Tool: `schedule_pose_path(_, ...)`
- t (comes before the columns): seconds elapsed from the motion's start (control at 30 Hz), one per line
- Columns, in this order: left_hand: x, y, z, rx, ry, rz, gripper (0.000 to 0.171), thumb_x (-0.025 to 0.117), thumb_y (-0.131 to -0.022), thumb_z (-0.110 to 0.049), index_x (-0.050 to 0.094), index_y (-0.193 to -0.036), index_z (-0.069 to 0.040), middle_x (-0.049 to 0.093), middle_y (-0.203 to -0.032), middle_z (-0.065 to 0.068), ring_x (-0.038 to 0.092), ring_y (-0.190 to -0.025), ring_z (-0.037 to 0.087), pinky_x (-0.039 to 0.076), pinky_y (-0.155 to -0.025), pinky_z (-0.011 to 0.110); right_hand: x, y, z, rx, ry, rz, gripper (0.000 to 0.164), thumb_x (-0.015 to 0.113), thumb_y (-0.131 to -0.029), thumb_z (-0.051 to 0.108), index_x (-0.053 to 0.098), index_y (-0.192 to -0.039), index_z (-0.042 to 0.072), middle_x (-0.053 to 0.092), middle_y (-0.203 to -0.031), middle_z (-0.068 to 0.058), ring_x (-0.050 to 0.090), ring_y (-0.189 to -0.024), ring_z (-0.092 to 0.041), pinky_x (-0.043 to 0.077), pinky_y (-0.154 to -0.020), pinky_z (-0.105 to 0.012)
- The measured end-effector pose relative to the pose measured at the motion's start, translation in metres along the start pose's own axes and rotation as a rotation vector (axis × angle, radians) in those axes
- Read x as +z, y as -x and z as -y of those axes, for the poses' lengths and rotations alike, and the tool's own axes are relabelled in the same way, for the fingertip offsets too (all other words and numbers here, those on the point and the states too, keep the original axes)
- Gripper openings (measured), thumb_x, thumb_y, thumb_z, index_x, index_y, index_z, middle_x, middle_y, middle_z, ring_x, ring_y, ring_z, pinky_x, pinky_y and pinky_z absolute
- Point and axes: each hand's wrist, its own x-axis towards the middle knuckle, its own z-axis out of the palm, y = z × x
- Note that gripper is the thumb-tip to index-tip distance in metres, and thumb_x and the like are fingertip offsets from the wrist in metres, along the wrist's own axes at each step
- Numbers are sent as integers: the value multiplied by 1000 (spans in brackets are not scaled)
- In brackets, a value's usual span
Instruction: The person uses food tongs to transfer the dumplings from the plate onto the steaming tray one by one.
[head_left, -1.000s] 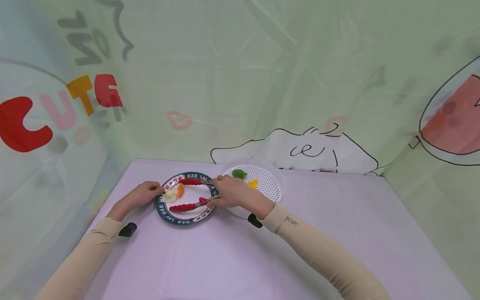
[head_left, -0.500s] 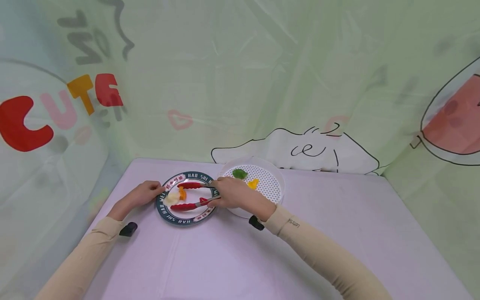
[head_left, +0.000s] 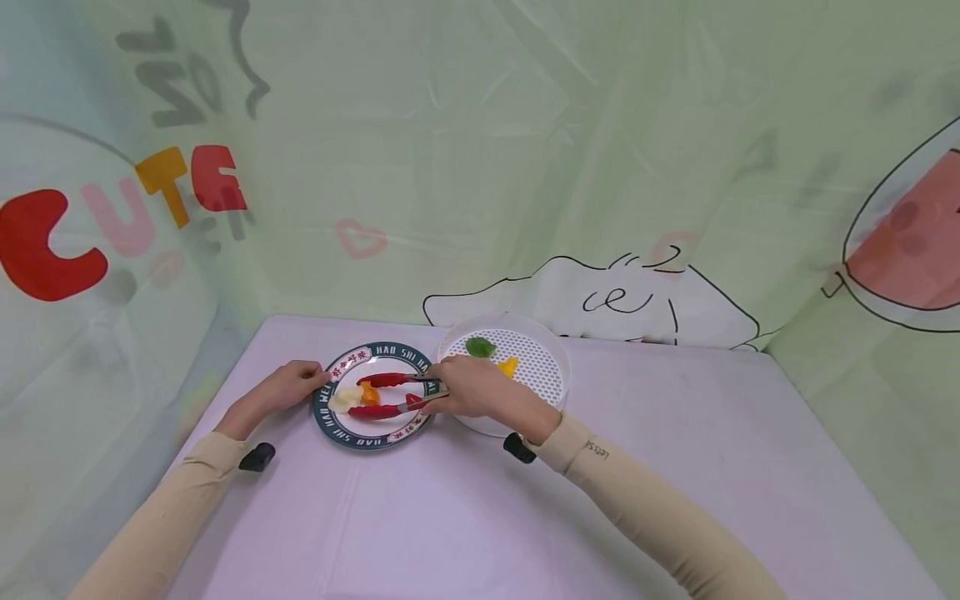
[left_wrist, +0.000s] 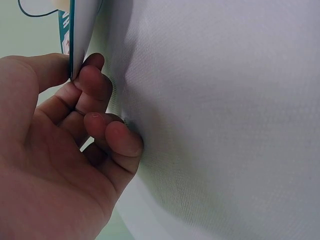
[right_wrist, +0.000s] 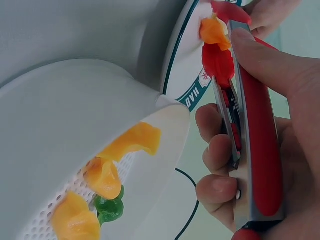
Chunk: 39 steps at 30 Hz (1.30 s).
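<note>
My left hand (head_left: 288, 385) pinches the left rim of a round plate (head_left: 365, 443) with a dark green lettered border; in the left wrist view its thumb and fingers meet on the plate's edge. My right hand (head_left: 476, 387) grips metal tongs (right_wrist: 259, 145) with red handles and red tips. The tips are spread low over the plate, either side of a glossy orange piece (head_left: 370, 394). A pale cream piece (head_left: 343, 399) lies left of it, by the tips. Near the lower tong arm sits a small red piece (head_left: 413, 401).
Right of the plate, partly behind my right hand, stands a round white basket (head_left: 561, 354) with a perforated base. It holds a green piece (head_left: 480, 347) and several yellow-orange pieces (right_wrist: 75, 220). A lilac cloth (head_left: 660, 467) covers the table, with printed curtains behind and beside it.
The tongs have drawn slightly to the right and their tips have come closer together. The orange piece has shifted a little right and toward me. My left hand stays on the plate rim.
</note>
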Motion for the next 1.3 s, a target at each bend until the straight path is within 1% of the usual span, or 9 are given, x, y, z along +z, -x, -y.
schedule_pose_path(0.1,0,0,0,0,1,0,27,53,-104,-29,58,-92,-5,51,-80,6,52,-83,21,41,-70,30,2,-1,0,-5,-12,-7,56,74,-87,49,67,-130,14,72,-116,-4,60,-96,-18,53,-82,-29)
schedule_pose_path(0.23,-1,0,0,-8,2,0,27,52,-104,-29,58,-93,-5,52,-80,6,52,-83,21,41,-70,29,2,1,1,2,-59,-2,53,75,-87,47,68,-127,12,72,-105,-5,58,-87,-18,49,-73,-26)
schedule_pose_path(0.43,-2,1,-1,-20,2,-3,28,52,-105,-30,58,-95,-5,52,-81,7,53,-84,21,42,-71,29,-1,7,1,29,-132,-6,49,77,-87,43,70,-120,8,68,-88,0,58,-79,-16,46,-65,-22)
schedule_pose_path(0.53,-2,1,-1,-22,8,-2,28,52,-105,-30,58,-94,-5,52,-81,7,53,-83,21,42,-71,29,-1,9,0,43,-154,-3,46,77,-87,43,70,-115,8,64,-80,1,57,-74,-14,43,-62,-21)
schedule_pose_path(0.6,-2,1,0,-17,8,-1,28,52,-104,-30,58,-94,-4,52,-81,7,53,-83,21,42,-70,29,-1,10,-1,48,-165,-1,45,77,-87,44,70,-112,7,62,-77,2,56,-72,-14,42,-61,-21)
schedule_pose_path(0.73,-2,1,0,-9,5,-5,29,53,-104,-30,57,-93,-4,52,-80,7,53,-82,20,41,-69,29,0,11,-2,52,-181,0,44,76,-87,45,70,-109,8,61,-76,2,56,-71,-13,42,-60,-21)
schedule_pose_path(0.9,-1,-1,2,-14,5,0,28,52,-104,-31,58,-94,-5,52,-80,6,53,-83,21,42,-70,29,0,12,-3,39,-174,-19,43,76,-87,45,71,-110,9,62,-78,3,56,-73,-14,42,-62,-22)
schedule_pose_path(1.13,-1,0,0,-13,9,-6,28,52,-104,-31,58,-94,-5,53,-80,7,53,-83,20,42,-71,29,1,12,-4,36,-168,-53,45,76,-87,44,72,-117,10,67,-87,3,57,-79,-15,43,-65,-25)
schedule_pose_path(1.3,0,1,0,-5,5,-7,28,53,-104,-31,58,-94,-5,52,-81,7,53,-83,20,42,-70,29,1,15,-4,27,-175,-84,47,76,-87,44,72,-119,10,71,-94,2,57,-80,-15,43,-64,-26)
